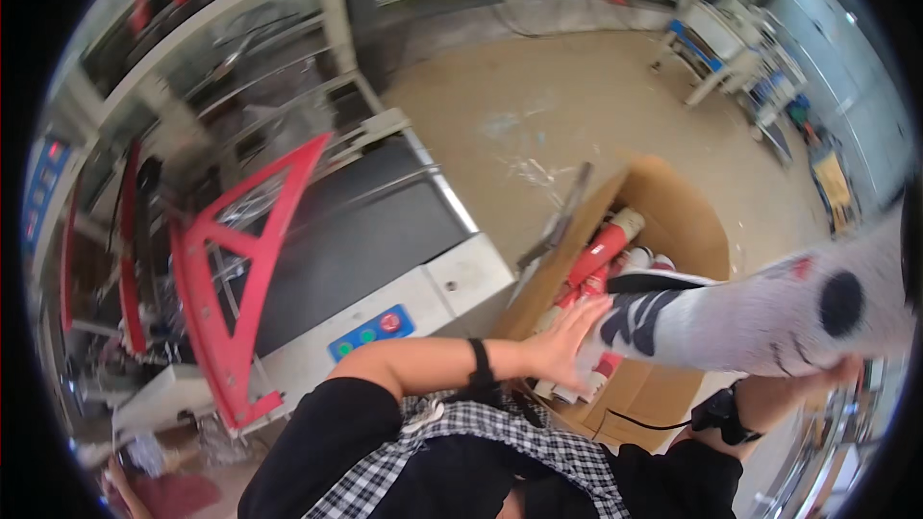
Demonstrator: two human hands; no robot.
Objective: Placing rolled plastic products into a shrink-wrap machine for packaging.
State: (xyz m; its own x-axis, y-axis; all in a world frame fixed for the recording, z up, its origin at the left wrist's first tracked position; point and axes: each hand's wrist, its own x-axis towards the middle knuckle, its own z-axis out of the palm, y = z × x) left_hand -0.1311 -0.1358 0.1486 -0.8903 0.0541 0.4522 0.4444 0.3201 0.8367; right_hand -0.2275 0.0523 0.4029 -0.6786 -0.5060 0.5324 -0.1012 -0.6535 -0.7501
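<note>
A thick white rolled mat [740,319] with black and red markings slants across the right side, above an open cardboard box. Against its box-side end lies my left hand [565,344], with the fingers stretched along the end and the thumb lower down. My right hand [835,377] grips the roll from below near its other end; the roll hides part of its fingers. Inside the cardboard box [668,197] lie several rolls, among them a red and cream one [606,248].
Left of the box stands a machine with a dark conveyor belt [356,235], a red triangular frame [245,269] and a blue button panel [372,332]. Plastic scraps [534,171] litter the floor. A white wheeled machine [716,43] is at the far right. Another person's arm [125,488] shows lower left.
</note>
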